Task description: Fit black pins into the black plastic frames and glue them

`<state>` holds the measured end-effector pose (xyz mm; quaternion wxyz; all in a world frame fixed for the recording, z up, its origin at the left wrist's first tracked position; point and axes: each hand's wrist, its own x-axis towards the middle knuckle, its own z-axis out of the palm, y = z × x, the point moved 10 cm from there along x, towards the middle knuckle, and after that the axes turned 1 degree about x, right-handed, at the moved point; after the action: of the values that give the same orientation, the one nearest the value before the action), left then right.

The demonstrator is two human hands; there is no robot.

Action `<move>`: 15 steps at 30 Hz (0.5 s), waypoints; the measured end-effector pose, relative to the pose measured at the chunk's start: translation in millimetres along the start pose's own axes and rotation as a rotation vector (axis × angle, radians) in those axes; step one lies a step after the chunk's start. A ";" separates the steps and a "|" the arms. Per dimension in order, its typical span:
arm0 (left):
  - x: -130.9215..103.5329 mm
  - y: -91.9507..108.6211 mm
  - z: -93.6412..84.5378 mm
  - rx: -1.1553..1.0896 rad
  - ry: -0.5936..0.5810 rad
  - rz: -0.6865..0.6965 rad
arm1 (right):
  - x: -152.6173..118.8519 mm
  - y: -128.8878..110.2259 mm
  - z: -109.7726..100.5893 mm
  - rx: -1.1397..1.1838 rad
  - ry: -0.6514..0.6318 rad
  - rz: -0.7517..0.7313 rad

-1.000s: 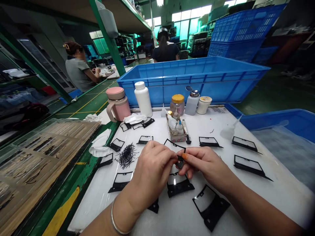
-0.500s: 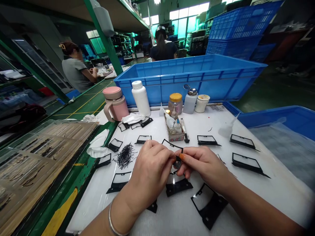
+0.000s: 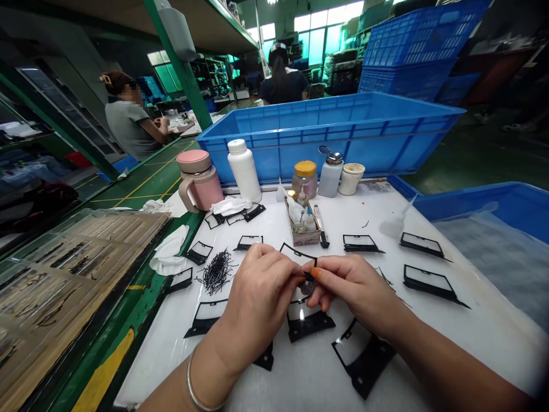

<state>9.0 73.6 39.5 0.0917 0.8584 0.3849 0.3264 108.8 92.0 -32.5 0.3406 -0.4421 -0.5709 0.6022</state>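
Note:
My left hand and my right hand meet over the middle of the white work surface, fingers pinched together. Between their fingertips is a black-framed clear plastic part, mostly covered by the fingers. The right thumb and fingers grip its edge; the left fingertips press at the same spot, and whatever small thing they may pinch is hidden. Below the hands lies a similar black-framed part, with another to its lower right. Left of my left hand is a heap of thin black strips.
More framed parts lie around the surface. Behind them stand a small box of tools, a white bottle, a pink mug, jars and a large blue crate. Two people sit farther back. A cardboard tray lies at left.
The view has shifted very slightly. Both hands keep the same pinch at the same place, with no clear movement of the part.

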 end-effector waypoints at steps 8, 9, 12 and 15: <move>1.0 11.2 -7.1 0.047 0.072 0.061 | 1.1 0.2 1.2 0.055 -0.020 0.002; 1.0 11.5 -7.4 0.048 0.072 0.063 | 1.0 0.4 1.1 0.053 -0.020 0.003; 0.6 11.0 -7.9 0.048 0.072 0.056 | 0.2 0.4 1.2 0.047 -0.018 0.002; 0.3 10.1 -7.1 0.042 0.065 0.049 | -0.9 -0.7 1.6 0.049 -0.015 -0.006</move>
<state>10.8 66.3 49.3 0.0532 0.8583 0.3731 0.3483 107.6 90.6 -31.7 0.3489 -0.4272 -0.5597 0.6184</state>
